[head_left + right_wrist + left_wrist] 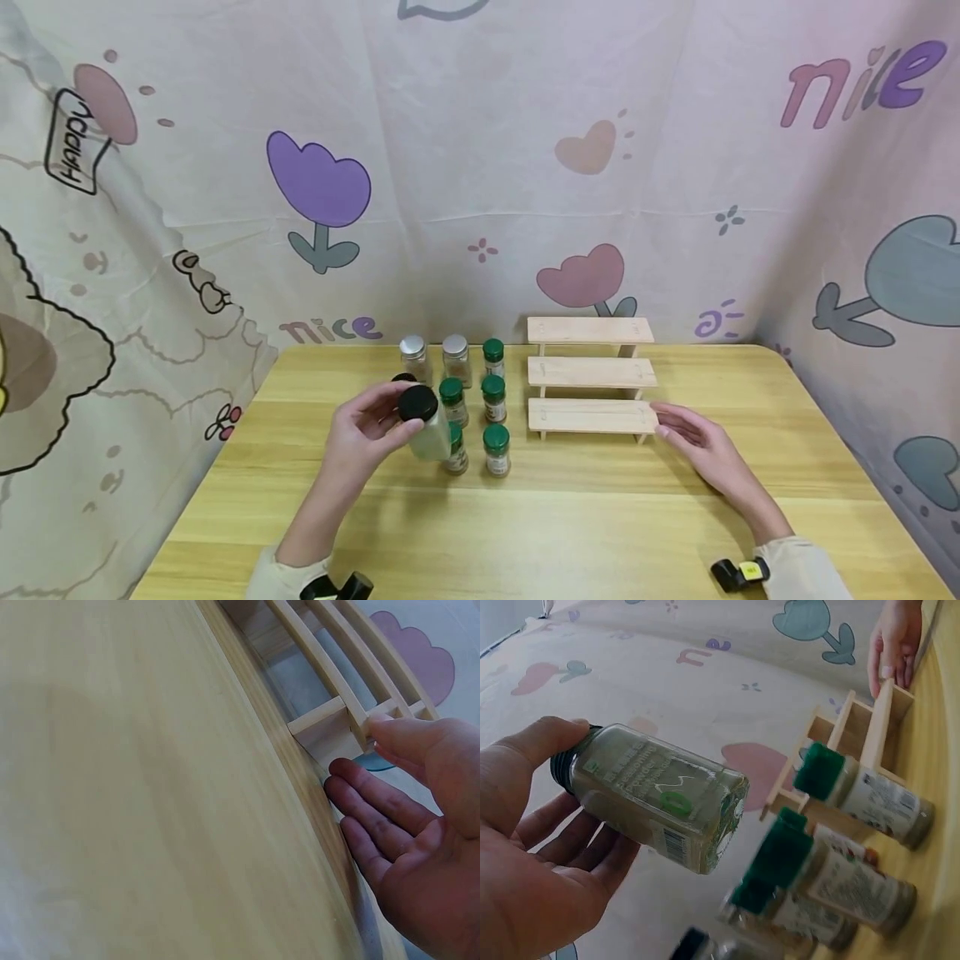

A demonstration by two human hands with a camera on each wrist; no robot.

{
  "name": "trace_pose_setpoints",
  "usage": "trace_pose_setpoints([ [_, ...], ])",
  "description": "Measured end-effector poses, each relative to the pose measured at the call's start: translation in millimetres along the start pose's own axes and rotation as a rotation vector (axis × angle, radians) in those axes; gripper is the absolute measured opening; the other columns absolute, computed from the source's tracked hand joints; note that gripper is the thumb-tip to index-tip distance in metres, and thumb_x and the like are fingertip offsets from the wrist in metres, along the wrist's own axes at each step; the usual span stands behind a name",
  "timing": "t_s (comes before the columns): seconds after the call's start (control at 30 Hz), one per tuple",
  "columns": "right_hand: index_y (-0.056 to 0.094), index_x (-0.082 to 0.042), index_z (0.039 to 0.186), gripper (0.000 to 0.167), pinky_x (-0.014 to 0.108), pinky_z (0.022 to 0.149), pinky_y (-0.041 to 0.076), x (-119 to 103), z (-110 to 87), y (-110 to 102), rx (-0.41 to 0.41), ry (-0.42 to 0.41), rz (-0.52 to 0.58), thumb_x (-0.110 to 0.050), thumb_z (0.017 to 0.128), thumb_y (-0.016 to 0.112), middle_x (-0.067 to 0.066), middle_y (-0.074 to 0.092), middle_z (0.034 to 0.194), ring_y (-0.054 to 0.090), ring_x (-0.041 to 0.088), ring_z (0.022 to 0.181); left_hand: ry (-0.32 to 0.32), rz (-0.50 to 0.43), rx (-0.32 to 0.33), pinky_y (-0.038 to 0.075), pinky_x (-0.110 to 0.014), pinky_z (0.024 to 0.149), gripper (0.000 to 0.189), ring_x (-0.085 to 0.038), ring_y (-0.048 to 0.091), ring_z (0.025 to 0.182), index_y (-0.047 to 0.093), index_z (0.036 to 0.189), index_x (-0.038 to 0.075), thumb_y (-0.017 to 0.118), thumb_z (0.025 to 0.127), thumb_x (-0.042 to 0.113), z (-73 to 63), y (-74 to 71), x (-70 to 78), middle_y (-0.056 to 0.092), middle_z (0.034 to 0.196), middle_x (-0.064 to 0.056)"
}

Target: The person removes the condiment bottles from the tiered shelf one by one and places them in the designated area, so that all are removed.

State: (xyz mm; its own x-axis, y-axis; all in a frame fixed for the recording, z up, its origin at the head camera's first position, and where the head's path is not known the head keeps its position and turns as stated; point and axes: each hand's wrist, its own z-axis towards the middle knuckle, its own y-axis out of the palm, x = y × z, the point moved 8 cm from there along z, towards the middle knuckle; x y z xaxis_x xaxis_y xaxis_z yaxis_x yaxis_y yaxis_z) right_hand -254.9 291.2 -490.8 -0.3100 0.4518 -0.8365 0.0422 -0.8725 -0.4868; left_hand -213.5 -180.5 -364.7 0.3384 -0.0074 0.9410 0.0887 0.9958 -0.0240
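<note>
My left hand [360,433] grips a glass spice jar [431,437] by its black lid, off the table. In the left wrist view the jar [660,791] tilts on its side, its printed label showing and pale powder inside. At the right end of a three-step wooden rack [588,412] is my right hand [708,450]. Its thumb touches the end of the lowest step in the right wrist view, while the other fingers [375,799] stretch out loosely beside the rack, holding nothing.
Several green-lidded spice jars [497,454] stand left of the rack. Two silver-lidded jars [455,362] are at the back, and another black lid [405,377] shows partly behind my left hand. A patterned cloth [450,167] hangs behind the wooden table [555,533].
</note>
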Motion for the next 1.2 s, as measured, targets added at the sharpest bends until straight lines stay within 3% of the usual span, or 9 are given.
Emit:
trace_pose_setpoints([
  [0.3, 0.057, 0.0, 0.143, 0.041, 0.007, 0.097, 0.044, -3, 0.9, 0, 0.006, -0.011, 0.007, -0.012, 0.104, 0.062, 0.023, 0.066, 0.13, 0.06, -0.005, 0.115, 0.028, -0.03, -0.039, 0.056, -0.029, 0.096, 0.043, -0.016, 0.069, 0.109, 0.06, 0.121, -0.018, 0.074, 0.081, -0.021, -14.3, -23.0, -15.4, 0.071, 0.117, -0.007],
  [0.53, 0.057, 0.001, 0.142, 0.04, 0.007, 0.096, 0.044, -2, 0.7, 2, 0.002, -0.011, 0.005, -0.011, 0.104, 0.062, 0.023, 0.066, 0.13, 0.06, -0.005, 0.114, -0.018, -0.077, -0.092, 0.058, -0.029, 0.093, 0.045, -0.015, 0.069, 0.109, 0.058, 0.122, -0.02, 0.074, 0.08, -0.02, -26.2, -33.4, -41.1, 0.073, 0.118, -0.004],
  [0.77, 0.057, 0.0, 0.143, 0.041, 0.006, 0.096, 0.044, -4, -0.7, 1, 0.004, -0.002, -0.001, -0.012, 0.104, 0.062, 0.023, 0.066, 0.131, 0.06, -0.006, 0.114, 0.017, -0.081, -0.12, 0.057, -0.031, 0.096, 0.044, -0.015, 0.068, 0.111, 0.058, 0.121, -0.021, 0.073, 0.08, -0.022, -26.7, -40.3, -57.0, 0.073, 0.119, -0.006],
  [1.2, 0.057, 0.001, 0.143, 0.041, 0.006, 0.095, 0.044, -2, -0.4, 2, 0.011, -0.003, -0.002, -0.012, 0.104, 0.062, 0.024, 0.066, 0.13, 0.059, -0.008, 0.113, -0.024, -0.099, -0.097, 0.056, -0.029, 0.097, 0.046, -0.014, 0.068, 0.112, 0.055, 0.122, -0.023, 0.074, 0.08, -0.02, -25.5, -45.1, -91.2, 0.073, 0.119, -0.005],
])
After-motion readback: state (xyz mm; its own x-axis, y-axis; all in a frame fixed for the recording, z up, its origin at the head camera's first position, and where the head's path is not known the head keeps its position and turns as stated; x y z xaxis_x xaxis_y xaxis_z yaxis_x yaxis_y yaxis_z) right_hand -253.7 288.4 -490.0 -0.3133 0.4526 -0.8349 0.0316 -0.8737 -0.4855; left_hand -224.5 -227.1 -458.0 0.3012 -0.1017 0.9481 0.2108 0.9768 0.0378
